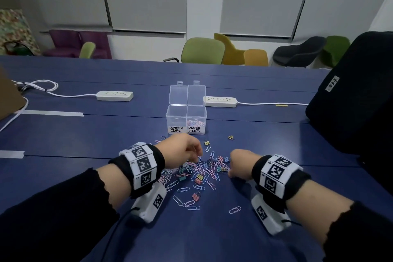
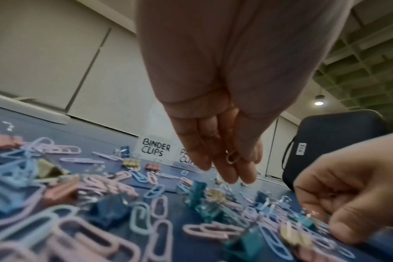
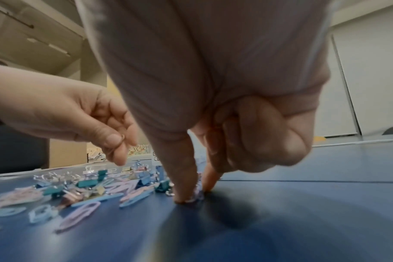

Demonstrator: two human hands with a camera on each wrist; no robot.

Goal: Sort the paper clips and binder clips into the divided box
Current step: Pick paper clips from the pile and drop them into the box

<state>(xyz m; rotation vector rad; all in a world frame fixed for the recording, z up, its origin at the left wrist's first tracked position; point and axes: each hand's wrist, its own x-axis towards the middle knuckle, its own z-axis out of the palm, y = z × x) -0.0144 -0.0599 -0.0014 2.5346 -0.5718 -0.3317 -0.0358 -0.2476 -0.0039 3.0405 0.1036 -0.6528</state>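
Note:
A clear divided box (image 1: pixel 186 112) stands open mid-table, labelled BINDER CLIPS on the left and PAPER CLIPS on the right. Pastel paper clips (image 1: pixel 196 123) lie in the right compartment. In front of it is a mixed pile of paper clips and binder clips (image 1: pixel 202 173). My left hand (image 1: pixel 196 155) hovers over the pile's far side and pinches a small paper clip (image 2: pixel 232 157) between thumb and fingers. At the pile's right edge my right hand (image 3: pixel 194 195) pinches a small lilac clip (image 3: pixel 196 195) against the table with thumb and forefinger. I cannot tell its kind.
A stray gold binder clip (image 1: pixel 230 137) lies right of the box. Two white power strips (image 1: pixel 114 95) (image 1: pixel 221 101) with cords sit behind. A big black case (image 1: pixel 350 102) stands at the right. Tape strips (image 1: pixel 53 113) and a cardboard edge (image 1: pixel 8 95) are at the left.

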